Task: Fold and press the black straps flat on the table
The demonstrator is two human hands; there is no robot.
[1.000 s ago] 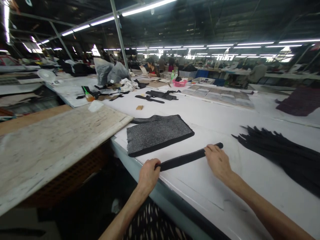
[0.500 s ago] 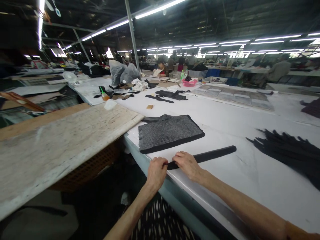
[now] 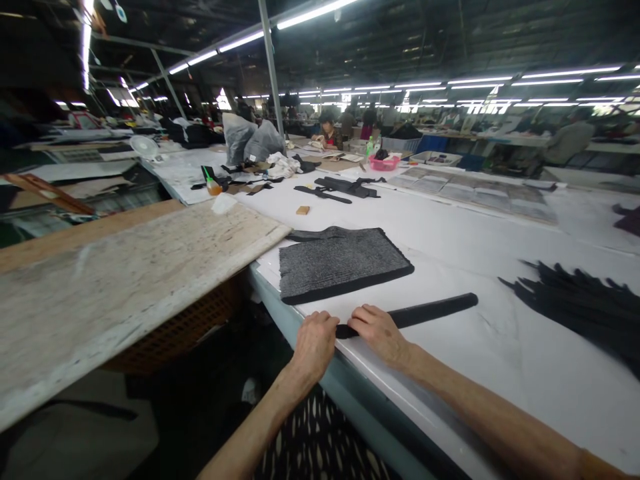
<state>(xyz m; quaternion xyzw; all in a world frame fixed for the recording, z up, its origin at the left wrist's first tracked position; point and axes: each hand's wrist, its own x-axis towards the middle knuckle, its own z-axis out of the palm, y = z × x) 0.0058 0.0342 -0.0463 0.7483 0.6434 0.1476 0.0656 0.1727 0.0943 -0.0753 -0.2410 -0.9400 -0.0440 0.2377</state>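
Note:
A long black fabric strip [image 3: 435, 310] lies near the front edge of the white table, its rounded far end pointing right. My left hand [image 3: 316, 340] is closed on the strip's near end, fingertips curled down at the table edge. Just to its right, my right hand [image 3: 376, 332] pinches the same strip, with a short piece of it showing between the hands. Beyond them a stack of grey knitted fabric panels [image 3: 345, 260] with black borders lies flat, apart from both hands.
Many black strips [image 3: 575, 307] lie in a heap at the right. A pale board [image 3: 125, 287] juts in from the left. Farther back are a small tan block [image 3: 303, 210], dark fabric pieces [image 3: 345, 187], an orange bottle [image 3: 213, 188] and a pink basket [image 3: 384, 162]. A person [image 3: 330, 137] sits beyond.
The view has shifted slightly. Both hands stay on the strip's near end; the left fingers have turned a little further over it. The strip and grey stack lie as before.

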